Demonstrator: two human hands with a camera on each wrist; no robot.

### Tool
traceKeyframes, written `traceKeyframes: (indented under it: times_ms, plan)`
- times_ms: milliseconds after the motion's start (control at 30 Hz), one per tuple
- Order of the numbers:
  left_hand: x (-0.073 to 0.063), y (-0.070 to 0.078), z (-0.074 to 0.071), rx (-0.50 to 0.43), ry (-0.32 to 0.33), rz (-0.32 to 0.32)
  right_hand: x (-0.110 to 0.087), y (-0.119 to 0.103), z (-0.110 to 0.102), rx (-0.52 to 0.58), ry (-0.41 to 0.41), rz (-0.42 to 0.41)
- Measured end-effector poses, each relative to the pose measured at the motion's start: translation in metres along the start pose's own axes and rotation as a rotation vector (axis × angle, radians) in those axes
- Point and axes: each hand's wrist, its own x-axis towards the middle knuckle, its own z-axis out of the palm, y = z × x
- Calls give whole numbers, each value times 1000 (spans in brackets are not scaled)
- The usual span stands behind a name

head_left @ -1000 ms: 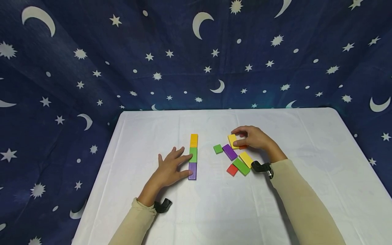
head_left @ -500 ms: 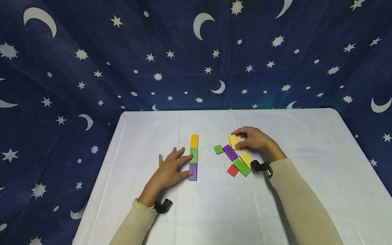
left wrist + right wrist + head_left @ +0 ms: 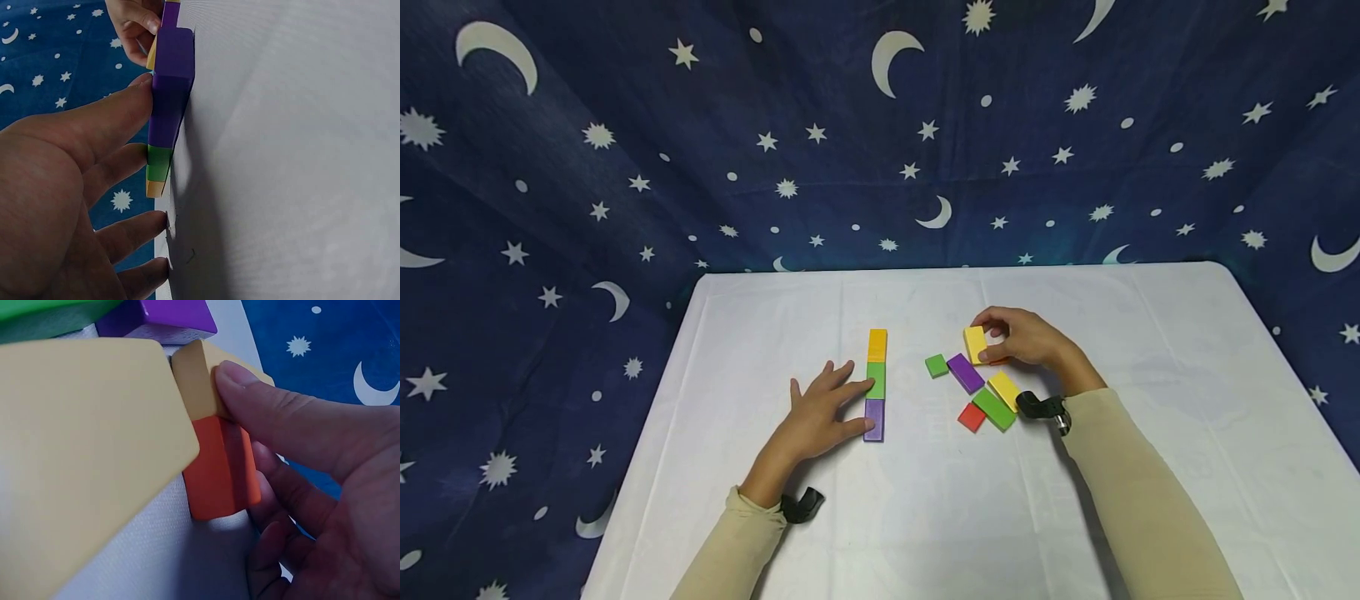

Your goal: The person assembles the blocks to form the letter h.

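A straight row of wooden blocks lies on the table: yellow-orange [image 3: 877, 344] at the far end, green [image 3: 876, 375] in the middle, purple [image 3: 874, 412] nearest. My left hand [image 3: 812, 421] is spread beside it, thumb on the purple block and index finger on the green one. To the right, my right hand [image 3: 1030, 337] pinches a yellow block [image 3: 973, 344] between thumb and fingers. An orange block [image 3: 215, 472] sits against that yellow block, partly under my right hand; the far fingertips are hidden in the right wrist view.
Loose blocks lie near my right hand: a small green one [image 3: 936, 365], a purple one [image 3: 966, 373], another yellow one [image 3: 1003, 389], a longer green one [image 3: 994, 409] and a red one [image 3: 972, 417]. A starry blue cloth [image 3: 850, 125] hangs behind the white table [image 3: 955, 517].
The yellow block in my right hand has shifted slightly back and to the right, and has turned a little. My left hand and the row stay still.
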Motion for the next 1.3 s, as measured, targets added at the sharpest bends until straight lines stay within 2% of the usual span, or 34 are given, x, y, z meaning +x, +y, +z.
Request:
traceKeyframes:
  times_ms: [300, 533, 900, 1067, 1300]
  plan:
    - [0, 0, 0, 7, 0, 2, 0, 1, 3, 68, 56, 30]
    - [0, 0, 0, 4, 2, 3, 0, -5, 7, 88, 94, 20]
    - [1, -1, 1, 7, -1, -2, 3, -22, 15, 177, 228, 55]
    - [0, 0, 1, 3, 1, -2, 7, -35, 21, 270, 296, 52]
    - [1, 0, 1, 5, 1, -4, 19, -53, 29, 467, 276, 90]
